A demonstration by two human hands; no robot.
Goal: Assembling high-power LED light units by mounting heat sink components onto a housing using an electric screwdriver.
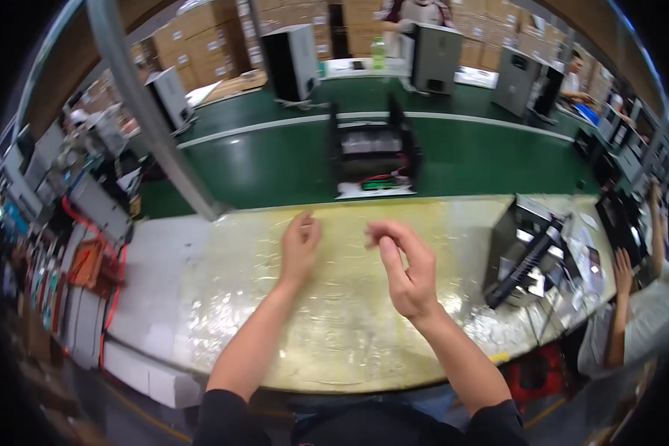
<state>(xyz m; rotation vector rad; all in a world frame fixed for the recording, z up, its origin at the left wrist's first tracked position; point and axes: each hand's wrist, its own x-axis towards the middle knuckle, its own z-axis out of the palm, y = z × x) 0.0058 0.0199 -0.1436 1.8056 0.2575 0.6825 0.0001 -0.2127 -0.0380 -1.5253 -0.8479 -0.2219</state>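
Both my hands are raised over the yellowish film-covered worktable [334, 334]. My left hand [301, 249] is slightly blurred, its fingers loosely bent and apart, with nothing visible in it. My right hand [410, 273] has half-curled fingers and a raised thumb standing off them; I see no object in it, though its fingertips are blurred. Ahead of both hands, not touched by either, a black open-topped housing [375, 149] sits on the green conveyor [275, 163]. It has upright side walls, red wires and a green circuit board at its near side.
At the table's right stands a metal-sided unit [524, 230] with a black bar-shaped part leaning on it. A grey post [149, 111] rises at the left, near an orange-brown bin [93, 264] and red tubing. Tower-shaped units [290, 63] line the far side. A co-worker's hand [623, 271] is at far right.
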